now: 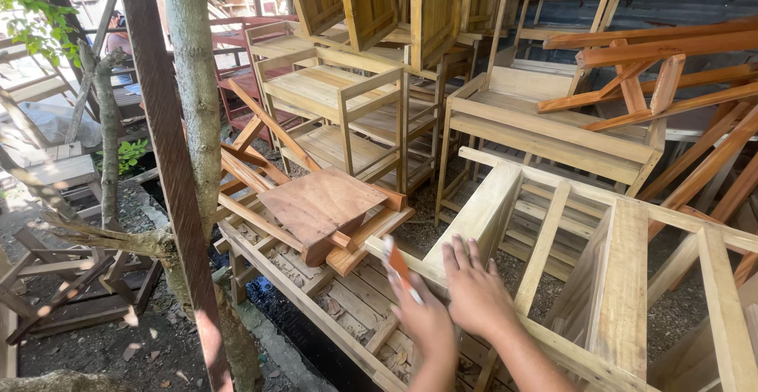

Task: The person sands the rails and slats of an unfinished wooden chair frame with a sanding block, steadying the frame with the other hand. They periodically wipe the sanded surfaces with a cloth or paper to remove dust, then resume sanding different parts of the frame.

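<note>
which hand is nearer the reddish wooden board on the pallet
Left. The left hand, holding an orange strip, is just right of and below the reddish board; the right hand is farther right, over the pale frame.

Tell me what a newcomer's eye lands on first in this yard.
First, the stacked pale wooden furniture frames filling the middle and back. Next, at the bottom, the person's two hands over a pale wooden frame lying on its side: the left hand holds a small orange piece, and the right hand is spread flat beside it. A thin tree trunk rises at left.
</note>
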`<state>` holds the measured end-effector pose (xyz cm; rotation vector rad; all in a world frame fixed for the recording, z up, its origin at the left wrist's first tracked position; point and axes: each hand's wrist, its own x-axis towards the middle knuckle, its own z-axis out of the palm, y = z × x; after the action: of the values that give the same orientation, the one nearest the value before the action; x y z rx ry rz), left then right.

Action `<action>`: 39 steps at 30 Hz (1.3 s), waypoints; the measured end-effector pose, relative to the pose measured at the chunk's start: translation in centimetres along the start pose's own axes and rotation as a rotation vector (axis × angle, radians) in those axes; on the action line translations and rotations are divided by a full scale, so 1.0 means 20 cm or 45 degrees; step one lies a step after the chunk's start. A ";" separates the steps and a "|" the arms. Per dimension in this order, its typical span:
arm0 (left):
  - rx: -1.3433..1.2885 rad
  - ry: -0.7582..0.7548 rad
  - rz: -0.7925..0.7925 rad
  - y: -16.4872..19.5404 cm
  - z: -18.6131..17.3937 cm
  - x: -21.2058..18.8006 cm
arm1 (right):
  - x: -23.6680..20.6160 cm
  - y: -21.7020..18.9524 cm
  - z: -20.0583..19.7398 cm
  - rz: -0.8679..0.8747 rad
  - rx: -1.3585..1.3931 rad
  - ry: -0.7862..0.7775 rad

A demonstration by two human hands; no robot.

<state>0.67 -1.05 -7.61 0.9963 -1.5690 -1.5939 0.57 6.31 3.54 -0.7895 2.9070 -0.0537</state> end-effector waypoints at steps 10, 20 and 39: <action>0.375 0.179 0.298 -0.05 -0.02 0.20 | -0.01 0.00 -0.02 -0.042 0.009 0.028; 0.380 0.100 0.137 0.01 -0.10 0.27 | -0.02 0.02 0.00 -0.090 -0.037 0.122; 0.119 0.145 0.466 -0.03 -0.03 0.02 | 0.01 0.02 0.01 -0.053 0.019 0.051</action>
<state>1.09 -1.75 -8.31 0.7778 -1.6485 -1.2029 0.17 6.52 3.28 -0.8567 2.9239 -0.0965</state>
